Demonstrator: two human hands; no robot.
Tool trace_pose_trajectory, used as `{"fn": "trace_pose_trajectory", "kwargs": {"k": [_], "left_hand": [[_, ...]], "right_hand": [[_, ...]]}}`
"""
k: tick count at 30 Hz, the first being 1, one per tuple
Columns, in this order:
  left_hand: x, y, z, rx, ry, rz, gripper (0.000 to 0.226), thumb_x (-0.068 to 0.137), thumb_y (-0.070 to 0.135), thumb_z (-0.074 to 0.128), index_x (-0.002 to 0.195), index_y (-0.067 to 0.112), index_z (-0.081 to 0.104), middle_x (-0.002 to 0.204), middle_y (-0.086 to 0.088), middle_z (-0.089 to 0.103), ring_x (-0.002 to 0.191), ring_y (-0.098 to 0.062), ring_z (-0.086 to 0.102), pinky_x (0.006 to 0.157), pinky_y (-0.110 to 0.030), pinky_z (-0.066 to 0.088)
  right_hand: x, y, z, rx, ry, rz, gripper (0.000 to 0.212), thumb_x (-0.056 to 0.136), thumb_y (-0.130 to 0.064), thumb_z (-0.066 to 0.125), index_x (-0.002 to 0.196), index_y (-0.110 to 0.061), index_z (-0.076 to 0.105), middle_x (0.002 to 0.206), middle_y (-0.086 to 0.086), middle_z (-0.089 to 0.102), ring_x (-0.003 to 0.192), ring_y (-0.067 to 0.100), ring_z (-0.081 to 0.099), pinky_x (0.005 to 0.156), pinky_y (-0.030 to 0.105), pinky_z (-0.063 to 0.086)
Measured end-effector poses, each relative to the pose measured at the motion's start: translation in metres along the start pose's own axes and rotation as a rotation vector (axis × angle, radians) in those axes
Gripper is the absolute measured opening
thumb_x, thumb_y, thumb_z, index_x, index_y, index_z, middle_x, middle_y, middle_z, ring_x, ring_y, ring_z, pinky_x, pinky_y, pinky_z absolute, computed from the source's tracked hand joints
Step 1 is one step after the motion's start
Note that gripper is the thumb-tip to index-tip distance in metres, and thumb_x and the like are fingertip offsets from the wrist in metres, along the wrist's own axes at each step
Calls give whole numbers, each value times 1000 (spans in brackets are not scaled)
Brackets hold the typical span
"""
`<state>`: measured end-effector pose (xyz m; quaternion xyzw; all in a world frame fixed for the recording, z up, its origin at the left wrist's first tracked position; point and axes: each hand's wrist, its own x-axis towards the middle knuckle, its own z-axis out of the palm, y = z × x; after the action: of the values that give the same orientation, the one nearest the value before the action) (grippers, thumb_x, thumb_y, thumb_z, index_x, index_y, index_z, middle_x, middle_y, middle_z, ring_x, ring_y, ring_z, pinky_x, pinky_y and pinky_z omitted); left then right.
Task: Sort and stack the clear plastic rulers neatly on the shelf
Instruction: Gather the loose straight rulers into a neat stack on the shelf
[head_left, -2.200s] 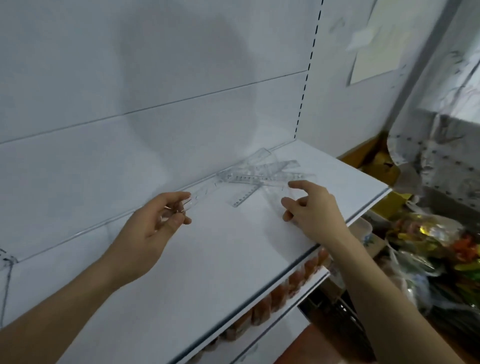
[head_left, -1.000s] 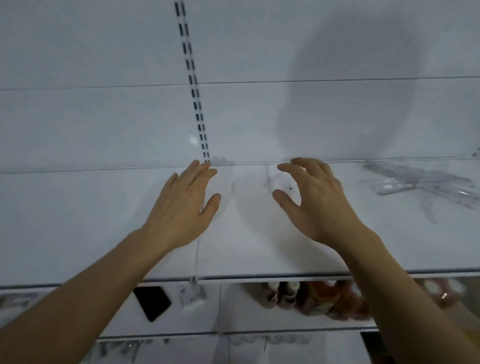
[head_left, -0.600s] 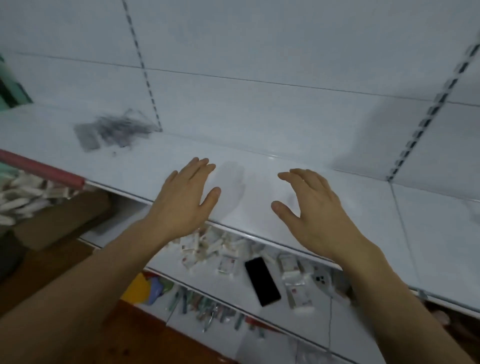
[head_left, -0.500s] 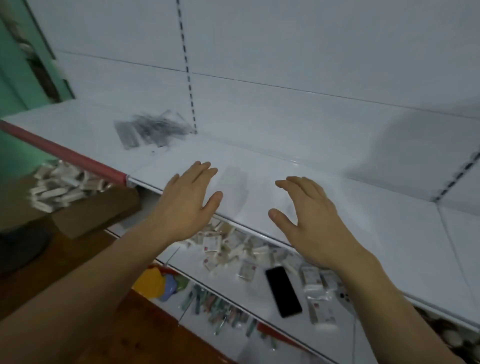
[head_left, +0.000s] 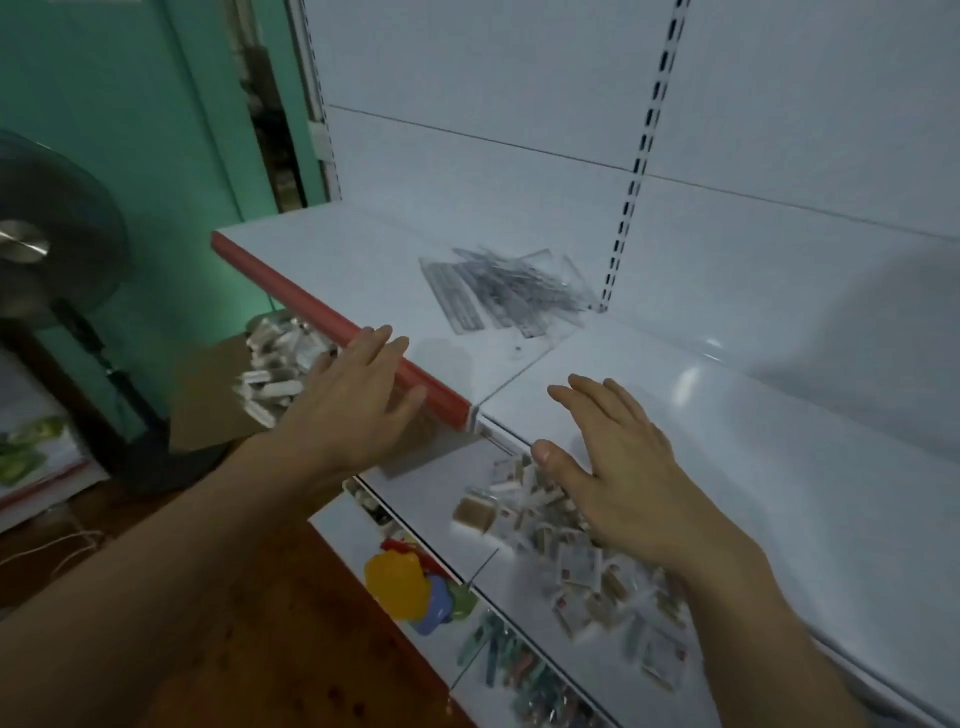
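A person's two bare hands are reaching out, palms down, over the front edge of a white metal shelf (head_left: 363, 270), both holding nothing. The left hand (head_left: 358, 400) is hovering with straight fingers held together over the shelf's red edge strip (head_left: 291, 296); whether it is touching the strip cannot be told. The right hand (head_left: 618, 462) is spreading its fingers, thumb out to the left, above the adjoining shelf panel (head_left: 779, 441) to the right. The hands are apart, with the seam between the two panels lying between them.

The clear plastic rulers (head_left: 498, 291) are lying in a loose pile toward the far side of the left panel, near the slotted upright (head_left: 631, 171) in the back wall, well beyond both hands. Several at the pile's left are lying roughly parallel, their long axes running from far left to near right; others are fanning across them at crossing angles, some ends pointing right toward the upright.

On the lower shelf (head_left: 441, 545) beneath the hands, small packets (head_left: 576, 561) are lying scattered, with a yellow plastic piece (head_left: 395, 577) at its near left edge. At far left, a standing fan (head_left: 41, 244) is sitting before a green wall (head_left: 130, 104), and a cardboard box (head_left: 218, 395) is holding more small packs.
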<state>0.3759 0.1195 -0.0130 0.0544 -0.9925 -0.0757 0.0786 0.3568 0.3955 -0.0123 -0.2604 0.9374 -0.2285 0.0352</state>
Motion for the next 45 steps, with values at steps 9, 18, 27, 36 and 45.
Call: {"fn": "trace_pose_trajectory", "kwargs": {"k": [9,18,27,36,45], "left_hand": [[110,-103,-22,56,-41,39,71,101,57,30,160,21,15,169,-1,7,155,-20,6,122,-51,10],[245,-140,17,-19,-125,339,73,101,57,33,161,20,13,168,-3,9,155,-19,9,124,-47,14],[363,-159,38,-199,-217,691,70,100,59,38,158,24,22,165,3,20,150,-15,23,122,-41,25],[390,-165,79,-487,-127,821,63,97,55,32,140,13,50,142,-9,49,131,-28,47,110,-49,39],[390,-169,77,-710,-122,908,51,95,50,40,129,18,59,130,0,55,125,-20,50,109,-43,40]], "right_hand": [[150,-57,25,33,-2,4,64,103,-56,39,159,-32,18,168,-10,8,156,16,-3,124,57,11],[195,-57,38,-31,155,179,62,101,-56,40,156,-35,20,159,-14,24,148,13,17,122,49,21],[247,-95,61,-63,282,512,56,100,-55,43,151,-35,29,148,-12,35,134,14,29,109,42,35],[271,-105,98,-189,453,757,50,92,-50,58,137,-28,58,125,-5,53,118,23,45,91,46,44],[268,-98,119,-324,735,624,18,95,-35,63,104,-27,76,99,-9,66,100,21,56,81,44,44]]}}
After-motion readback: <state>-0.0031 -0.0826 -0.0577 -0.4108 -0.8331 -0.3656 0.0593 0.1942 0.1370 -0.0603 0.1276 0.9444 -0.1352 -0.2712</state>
